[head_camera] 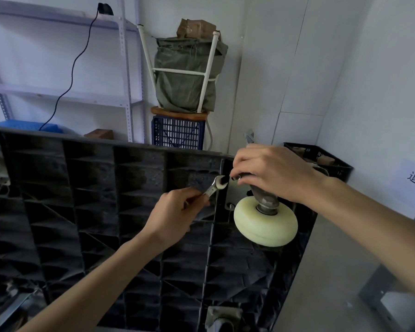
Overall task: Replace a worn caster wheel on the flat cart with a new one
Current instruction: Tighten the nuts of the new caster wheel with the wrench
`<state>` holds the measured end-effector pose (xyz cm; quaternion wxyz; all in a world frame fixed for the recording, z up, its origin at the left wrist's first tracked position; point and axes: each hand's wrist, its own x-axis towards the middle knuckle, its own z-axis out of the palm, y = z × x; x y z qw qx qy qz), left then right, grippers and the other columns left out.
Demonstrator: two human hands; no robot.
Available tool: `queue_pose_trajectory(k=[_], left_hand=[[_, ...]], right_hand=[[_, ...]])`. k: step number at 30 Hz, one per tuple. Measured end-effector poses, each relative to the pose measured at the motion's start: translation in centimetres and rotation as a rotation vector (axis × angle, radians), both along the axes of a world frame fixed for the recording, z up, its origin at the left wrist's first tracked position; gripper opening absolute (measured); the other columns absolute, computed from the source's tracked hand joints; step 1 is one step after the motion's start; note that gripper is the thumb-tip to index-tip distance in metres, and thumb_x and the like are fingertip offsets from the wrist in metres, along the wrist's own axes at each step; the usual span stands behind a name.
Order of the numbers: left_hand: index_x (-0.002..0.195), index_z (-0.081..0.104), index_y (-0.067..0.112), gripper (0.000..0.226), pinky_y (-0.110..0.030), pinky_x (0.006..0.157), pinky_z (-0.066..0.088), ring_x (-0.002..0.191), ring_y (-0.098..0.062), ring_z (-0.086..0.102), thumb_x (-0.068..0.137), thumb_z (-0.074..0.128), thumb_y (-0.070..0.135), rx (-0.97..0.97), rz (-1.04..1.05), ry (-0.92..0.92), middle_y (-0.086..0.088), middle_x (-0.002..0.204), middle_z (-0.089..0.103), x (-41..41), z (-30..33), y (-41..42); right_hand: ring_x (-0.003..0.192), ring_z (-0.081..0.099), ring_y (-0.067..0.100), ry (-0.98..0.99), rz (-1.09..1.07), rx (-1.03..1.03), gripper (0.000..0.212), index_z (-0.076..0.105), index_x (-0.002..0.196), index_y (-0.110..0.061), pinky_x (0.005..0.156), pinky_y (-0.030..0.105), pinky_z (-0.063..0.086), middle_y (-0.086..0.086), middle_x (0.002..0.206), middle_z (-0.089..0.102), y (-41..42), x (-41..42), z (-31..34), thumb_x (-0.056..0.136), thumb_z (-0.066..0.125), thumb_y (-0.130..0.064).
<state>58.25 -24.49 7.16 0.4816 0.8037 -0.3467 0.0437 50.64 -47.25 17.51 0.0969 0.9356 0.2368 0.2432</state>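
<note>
Caster wheel [266, 223], cream-coloured and mounted on a metal plate [235, 195] at the upper right corner of the flat cart [94, 200], juts toward the camera as a person works on its fastenings. The cart stands on edge, its black ribbed underside facing the viewer. The left hand [175, 214] grips the shaft of an open-ended wrench [215, 185], fingers curled round it, with the wrench's head set on a fastener at the upper left of the plate. The right hand [273, 173] reaches over the cart's top edge, fingers wrapped round the dark caster fork above the wheel, and a second metal tool [249, 136] pokes up behind the knuckles; just how it is held cannot be told. A second caster [222, 318] shows at the cart's lower edge.

Work appears to be at the bolt stage, though whether the fastener is being loosened or tightened cannot be judged. The next move calls for a short swing of the wrench in the tight space beside the ribs, with the right hand steadying the caster so that the plate does not twist.
</note>
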Motion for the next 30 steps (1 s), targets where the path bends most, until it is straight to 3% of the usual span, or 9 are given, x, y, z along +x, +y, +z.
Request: queue_pose_trajectory(k=[7, 12, 17, 20, 24, 30], left_hand=[[0.086, 0.071, 0.030, 0.022, -0.046, 0.061, 0.057, 0.049, -0.020, 0.062, 0.102, 0.058, 0.037, -0.053, -0.015, 0.034, -0.007, 0.062, 0.064, 0.3, -1.2, -0.6], [0.085, 0.070, 0.030, 0.023, -0.047, 0.060, 0.057, 0.052, -0.024, 0.062, 0.102, 0.056, 0.039, -0.107, -0.029, 0.090, -0.001, 0.059, 0.058, 0.2, -2.1, -1.0], [0.086, 0.071, 0.029, 0.024, -0.046, 0.059, 0.057, 0.051, -0.021, 0.062, 0.102, 0.057, 0.039, -0.137, -0.038, 0.105, 0.001, 0.062, 0.060, 0.0, -2.8, -1.0], [0.089, 0.073, 0.026, 0.024, -0.045, 0.058, 0.057, 0.051, -0.021, 0.063, 0.102, 0.057, 0.039, -0.145, -0.039, 0.108, -0.003, 0.065, 0.063, 0.1, -3.0, -1.0], [0.087, 0.072, 0.025, 0.025, -0.043, 0.056, 0.058, 0.051, -0.021, 0.061, 0.103, 0.057, 0.037, -0.183, -0.060, 0.146, 0.005, 0.062, 0.058, 0.0, -2.9, -1.0], [0.082, 0.070, 0.026, 0.026, -0.036, 0.051, 0.055, 0.047, -0.014, 0.057, 0.103, 0.057, 0.035, -0.213, -0.066, 0.159, 0.013, 0.056, 0.056, -0.3, -2.7, -1.2]], right_hand=[[0.086, 0.061, 0.015, -0.007, 0.046, -0.080, 0.015, 0.078, 0.097, -0.021, 0.060, 0.029, 0.046, -0.006, 0.093, 0.063, -0.5, 0.9, 0.1, 0.083, 0.084, -0.022], [0.082, 0.062, 0.017, 0.034, 0.069, -0.104, 0.017, 0.078, 0.096, -0.020, 0.061, 0.038, 0.055, -0.005, 0.091, 0.062, -0.5, 1.1, 1.0, 0.081, 0.084, -0.024], [0.076, 0.067, 0.018, 0.036, 0.082, -0.224, 0.022, 0.080, 0.096, -0.018, 0.057, 0.027, 0.047, -0.004, 0.083, 0.067, -0.5, 1.4, 1.5, 0.076, 0.088, -0.019], [0.072, 0.070, 0.021, 0.002, 0.085, -0.247, 0.020, 0.079, 0.092, -0.017, 0.052, 0.030, 0.051, -0.004, 0.080, 0.070, -0.3, 1.3, 1.5, 0.075, 0.089, -0.020], [0.061, 0.067, 0.024, -0.046, 0.061, -0.301, 0.024, 0.074, 0.083, -0.013, 0.046, 0.033, 0.052, -0.001, 0.072, 0.066, 0.0, 1.6, 1.2, 0.075, 0.090, -0.029], [0.053, 0.063, 0.023, -0.091, 0.031, -0.276, 0.033, 0.070, 0.080, -0.014, 0.047, 0.025, 0.036, -0.002, 0.067, 0.064, 0.4, 1.4, 0.9, 0.068, 0.094, -0.032]])
